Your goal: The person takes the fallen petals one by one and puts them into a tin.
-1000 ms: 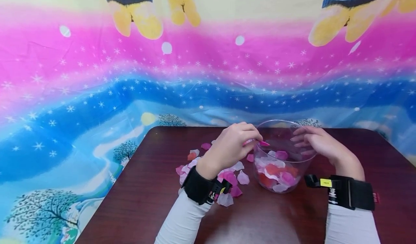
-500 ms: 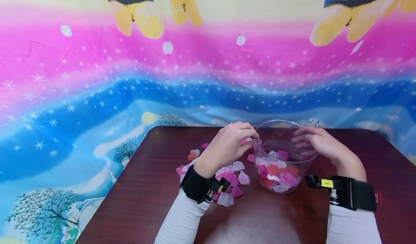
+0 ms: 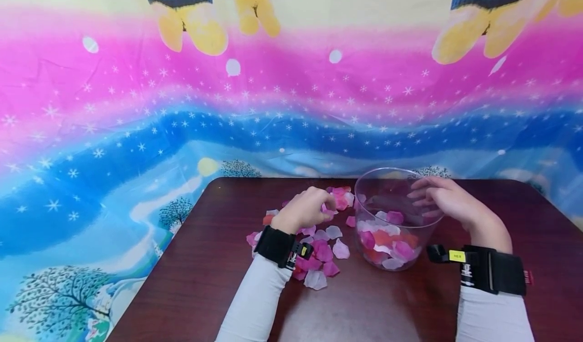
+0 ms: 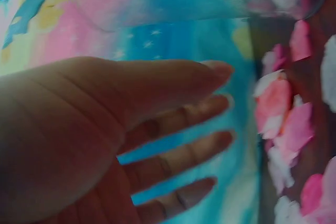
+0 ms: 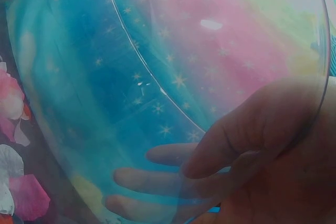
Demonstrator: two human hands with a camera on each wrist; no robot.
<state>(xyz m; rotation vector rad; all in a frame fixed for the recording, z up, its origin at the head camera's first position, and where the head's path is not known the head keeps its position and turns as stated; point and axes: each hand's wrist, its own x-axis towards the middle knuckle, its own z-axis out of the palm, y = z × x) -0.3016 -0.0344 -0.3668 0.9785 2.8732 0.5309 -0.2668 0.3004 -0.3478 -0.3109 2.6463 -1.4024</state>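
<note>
A dark reddish-brown wooden table [image 3: 205,281] with a rounded far corner stands against a bright printed backdrop cloth [image 3: 136,104]. The cloth runs in wavy bands: pale yellow at the top, pink below it, then deep blue dotted with white stars, then light blue with small trees. Yellow cartoon legs [image 3: 191,23] show along its top edge. The light is even and soft.

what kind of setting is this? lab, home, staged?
Probably a staged recording setup, not a lived-in room. A cartoon-print backdrop cloth hangs behind a dark wooden table, both wrists wear black camera straps, and the only props are loose petals and a clear bowl.
</note>
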